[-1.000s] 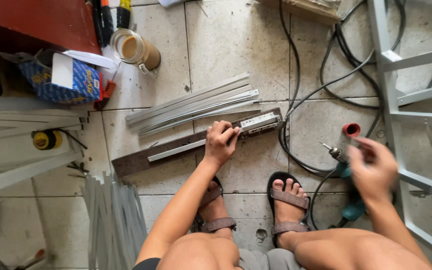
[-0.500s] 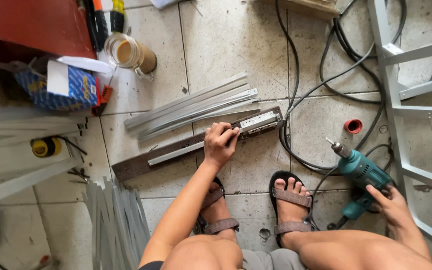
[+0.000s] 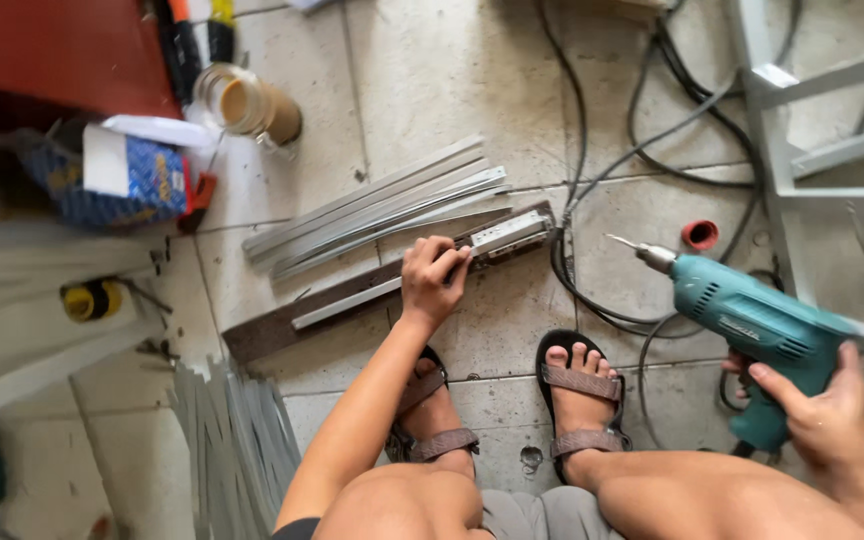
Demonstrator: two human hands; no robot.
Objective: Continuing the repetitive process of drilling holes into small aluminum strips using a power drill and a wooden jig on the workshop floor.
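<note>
The drill (image 3: 752, 325) has a smooth teal plastic body and a bright metal chuck. The strips (image 3: 382, 205) on the left are dull grey metal. The floor tiles (image 3: 432, 80) look matt, rough and stained. The cables (image 3: 602, 170) are black rubber.

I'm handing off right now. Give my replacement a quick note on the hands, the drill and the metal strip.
Left hand presses the metal strip flat on the dark board on the floor.
Right hand grips the teal drill, held in the air with its bit pointing left toward the strip, not touching it.
No hole is visible in the strip.
Spare strips lie just behind the board.
</note>
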